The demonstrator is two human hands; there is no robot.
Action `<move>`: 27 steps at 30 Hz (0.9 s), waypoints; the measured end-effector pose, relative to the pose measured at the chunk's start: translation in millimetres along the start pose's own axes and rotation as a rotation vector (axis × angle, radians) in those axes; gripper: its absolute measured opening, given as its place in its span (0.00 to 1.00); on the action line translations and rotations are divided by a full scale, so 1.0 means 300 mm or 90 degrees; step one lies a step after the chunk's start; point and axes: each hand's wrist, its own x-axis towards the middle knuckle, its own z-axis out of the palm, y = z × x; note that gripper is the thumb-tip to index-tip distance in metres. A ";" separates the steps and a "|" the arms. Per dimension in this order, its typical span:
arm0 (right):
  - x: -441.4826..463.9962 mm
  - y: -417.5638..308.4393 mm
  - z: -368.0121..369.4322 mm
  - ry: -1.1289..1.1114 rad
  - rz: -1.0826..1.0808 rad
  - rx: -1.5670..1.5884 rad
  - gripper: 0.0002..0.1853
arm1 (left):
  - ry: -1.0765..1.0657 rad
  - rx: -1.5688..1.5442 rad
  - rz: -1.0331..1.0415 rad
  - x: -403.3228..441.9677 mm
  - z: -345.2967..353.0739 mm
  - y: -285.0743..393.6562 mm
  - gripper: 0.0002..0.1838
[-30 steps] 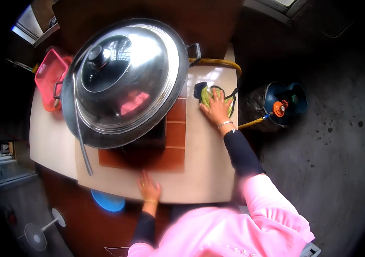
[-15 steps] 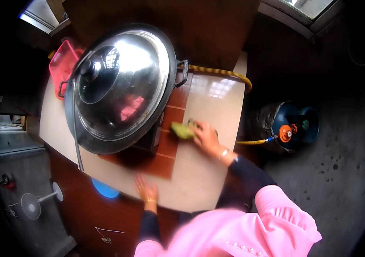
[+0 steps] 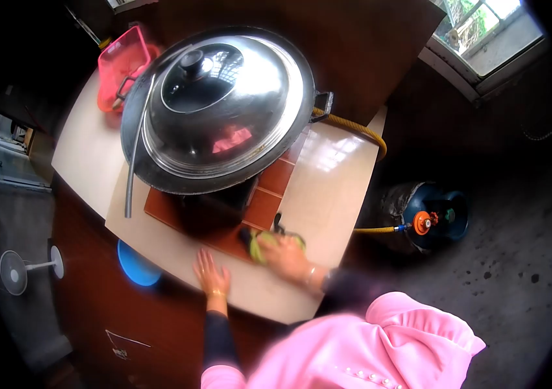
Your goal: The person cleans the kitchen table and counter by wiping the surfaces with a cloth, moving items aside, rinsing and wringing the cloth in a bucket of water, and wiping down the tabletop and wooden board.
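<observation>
My right hand [image 3: 284, 255] is on a green cloth with dark edging [image 3: 260, 246], pressed against the worktop [image 3: 318, 214] where the pale surface meets the reddish-brown tiles [image 3: 269, 190]. Motion blurs its fingers, which bend over the cloth. Flat on the near edge of the worktop lies my left hand [image 3: 212, 277], fingers spread, holding nothing. Beyond both hands stands a large dark wok [image 3: 192, 187] under a shiny domed lid [image 3: 256, 97] with a black knob. A metal rod [image 3: 131, 175] leans at the wok's left side.
A pink basket [image 3: 123, 52] sits at the back left. Behind the wok a yellow hose [image 3: 354, 126] curves over the worktop's edge. A gas cylinder [image 3: 448, 211] with an orange regulator stands on the floor at right. A blue basin [image 3: 138, 264] and a white fan [image 3: 14, 272] are at lower left.
My right hand and the cloth have moved from the far right of the worktop toward me and to the left, onto the tile edge. My left hand stays flat near the edge. The view has turned.
</observation>
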 end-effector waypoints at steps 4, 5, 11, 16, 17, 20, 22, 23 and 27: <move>-0.178 -0.054 0.021 -0.106 -0.257 0.067 0.16 | 0.005 -0.002 -0.006 -0.001 -0.008 -0.005 0.38; -0.182 0.003 0.018 -0.063 -0.250 0.034 0.17 | 0.008 -0.005 -0.009 -0.002 -0.008 -0.004 0.38; 0.055 0.483 -0.231 0.162 0.258 -0.192 0.24 | 0.049 -0.023 -0.015 -0.020 0.018 -0.005 0.36; 0.223 0.506 -0.169 0.138 0.349 -0.238 0.24 | 0.036 0.019 -0.096 -0.058 0.052 0.071 0.36; 0.198 0.459 -0.118 0.132 0.261 -0.226 0.24 | 0.029 0.011 -0.122 -0.078 0.047 0.118 0.36; 0.004 0.277 -0.086 0.064 0.053 -0.161 0.23 | -0.004 0.001 -0.165 -0.110 0.041 0.261 0.37; -0.069 0.324 -0.118 -0.013 -0.164 -0.107 0.22 | -0.028 -0.010 -0.190 -0.109 0.048 0.337 0.37; -0.088 0.377 -0.151 -0.034 -0.269 -0.041 0.22 | -0.053 -0.012 -0.212 -0.102 0.036 0.379 0.38; 0.140 0.744 -0.337 0.122 -0.066 -0.093 0.22 | -0.069 0.022 -0.292 -0.099 0.052 0.543 0.38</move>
